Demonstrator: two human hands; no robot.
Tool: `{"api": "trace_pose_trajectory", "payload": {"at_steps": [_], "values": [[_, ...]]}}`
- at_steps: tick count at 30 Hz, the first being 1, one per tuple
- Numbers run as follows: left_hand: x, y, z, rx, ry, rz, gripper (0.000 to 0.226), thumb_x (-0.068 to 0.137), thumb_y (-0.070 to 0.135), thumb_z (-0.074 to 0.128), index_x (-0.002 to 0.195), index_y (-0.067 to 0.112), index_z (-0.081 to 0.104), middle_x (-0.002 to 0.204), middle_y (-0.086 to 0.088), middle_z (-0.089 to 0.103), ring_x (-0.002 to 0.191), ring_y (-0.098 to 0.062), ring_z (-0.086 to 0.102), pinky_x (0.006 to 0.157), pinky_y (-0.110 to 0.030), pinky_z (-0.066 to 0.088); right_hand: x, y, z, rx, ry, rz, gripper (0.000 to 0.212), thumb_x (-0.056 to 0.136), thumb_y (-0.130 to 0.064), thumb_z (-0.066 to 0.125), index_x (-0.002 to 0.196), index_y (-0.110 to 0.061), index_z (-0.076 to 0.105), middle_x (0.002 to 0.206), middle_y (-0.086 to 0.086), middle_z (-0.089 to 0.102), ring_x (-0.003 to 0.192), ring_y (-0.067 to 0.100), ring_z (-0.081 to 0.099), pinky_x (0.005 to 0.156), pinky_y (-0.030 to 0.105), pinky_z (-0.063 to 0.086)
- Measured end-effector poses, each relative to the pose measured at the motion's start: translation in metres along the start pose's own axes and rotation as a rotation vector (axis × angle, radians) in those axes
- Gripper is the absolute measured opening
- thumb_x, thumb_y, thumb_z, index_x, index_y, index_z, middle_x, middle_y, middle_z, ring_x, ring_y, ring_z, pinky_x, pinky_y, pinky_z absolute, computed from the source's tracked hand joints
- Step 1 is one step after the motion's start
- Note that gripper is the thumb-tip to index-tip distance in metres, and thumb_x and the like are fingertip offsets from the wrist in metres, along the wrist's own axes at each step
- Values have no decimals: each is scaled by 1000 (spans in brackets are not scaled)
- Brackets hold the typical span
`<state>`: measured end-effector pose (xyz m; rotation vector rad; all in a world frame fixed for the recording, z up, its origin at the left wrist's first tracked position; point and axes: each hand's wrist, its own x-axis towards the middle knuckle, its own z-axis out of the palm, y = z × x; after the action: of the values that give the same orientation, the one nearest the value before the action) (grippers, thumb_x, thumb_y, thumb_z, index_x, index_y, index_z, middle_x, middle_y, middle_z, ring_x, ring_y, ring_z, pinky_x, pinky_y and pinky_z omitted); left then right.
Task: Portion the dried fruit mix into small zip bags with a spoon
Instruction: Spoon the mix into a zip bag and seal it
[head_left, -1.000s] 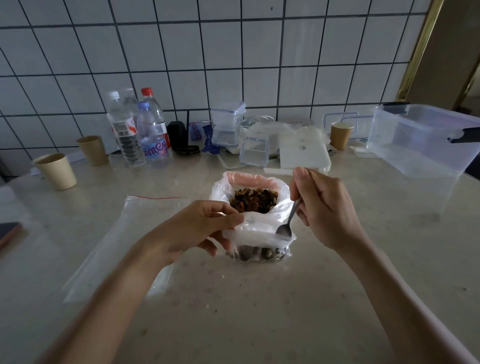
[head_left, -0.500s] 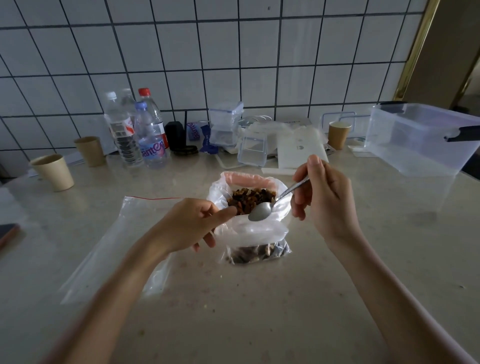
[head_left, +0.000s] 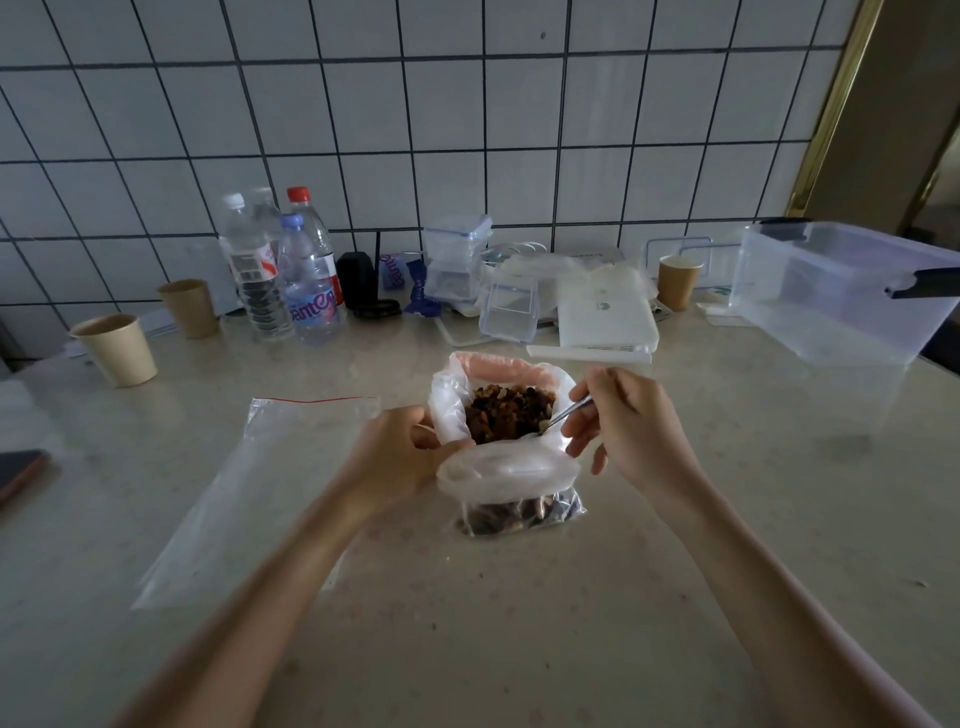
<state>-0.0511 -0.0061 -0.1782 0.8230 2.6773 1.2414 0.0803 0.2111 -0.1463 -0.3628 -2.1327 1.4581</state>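
Observation:
A large plastic bag (head_left: 447, 405) with its rim rolled down stands mid-table, full of dark dried fruit mix (head_left: 506, 415). Just in front of it is a small clear zip bag (head_left: 511, 478), its mouth held open, with some fruit mix (head_left: 519, 514) at its bottom. My left hand (head_left: 400, 457) pinches the small bag's left rim. My right hand (head_left: 618, 421) grips a metal spoon (head_left: 566, 413) by the handle, its bowl dipped into the fruit mix at the big bag's right side.
An empty zip bag (head_left: 249, 493) with a red strip lies flat at left. Paper cups (head_left: 117, 351), water bottles (head_left: 306, 280), small plastic boxes (head_left: 509, 312) and a large clear tub (head_left: 841, 296) line the back. A phone (head_left: 18, 470) lies at the left edge.
The spoon has come up out of the small zip bag, swung back, and now dips into the fruit mix in the large bag. My left hand keeps hold of the small bag's rim.

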Motion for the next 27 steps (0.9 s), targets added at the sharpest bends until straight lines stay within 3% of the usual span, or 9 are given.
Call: {"api": "trace_pose_trajectory", "payload": {"at_steps": [2, 4, 9, 14, 22, 27], "values": [[1, -1, 0, -84, -30, -36, 38, 70, 53, 87, 88, 24, 71, 76, 17, 78, 69, 3, 72, 63, -21, 56, -1, -2, 4, 38, -58, 54, 34, 111, -23, 40, 93, -5, 62, 69, 8, 75, 55, 21, 69, 40, 32, 48], [0, 0, 2, -154, -46, -51, 31, 75, 40, 89, 94, 23, 73, 85, 11, 81, 80, -6, 77, 74, -32, 61, -1, -3, 7, 100, -107, 124, 33, 111, -23, 42, 96, -3, 64, 75, 11, 77, 57, 18, 68, 41, 32, 49], [-3, 3, 9, -236, -15, -4, 21, 82, 29, 87, 97, 26, 74, 85, 12, 81, 80, -6, 77, 74, -32, 61, -3, -4, 6, 232, -169, 299, 34, 111, -24, 42, 107, -2, 68, 90, 11, 80, 72, 18, 73, 46, 32, 54], [-6, 5, 6, -316, 0, 2, 16, 86, 38, 81, 97, 29, 74, 87, 11, 81, 80, -8, 78, 69, -29, 60, -3, -2, 7, 298, -201, 367, 36, 112, -27, 40, 113, -3, 68, 96, 11, 81, 84, 23, 73, 52, 33, 56], [-8, 12, 3, -473, -8, -20, 17, 89, 26, 81, 104, 20, 74, 95, 1, 82, 90, -21, 79, 81, -43, 63, 2, 3, 4, 372, -138, 378, 35, 111, -23, 40, 111, -2, 68, 96, 14, 80, 77, 22, 74, 49, 31, 53], [-7, 14, -1, -390, 52, -43, 14, 94, 31, 75, 105, 23, 71, 87, 9, 81, 77, -10, 78, 65, -30, 55, 4, 2, -2, 445, -45, 322, 34, 110, -20, 40, 105, -3, 69, 95, 19, 79, 75, 26, 74, 48, 30, 52]]}}
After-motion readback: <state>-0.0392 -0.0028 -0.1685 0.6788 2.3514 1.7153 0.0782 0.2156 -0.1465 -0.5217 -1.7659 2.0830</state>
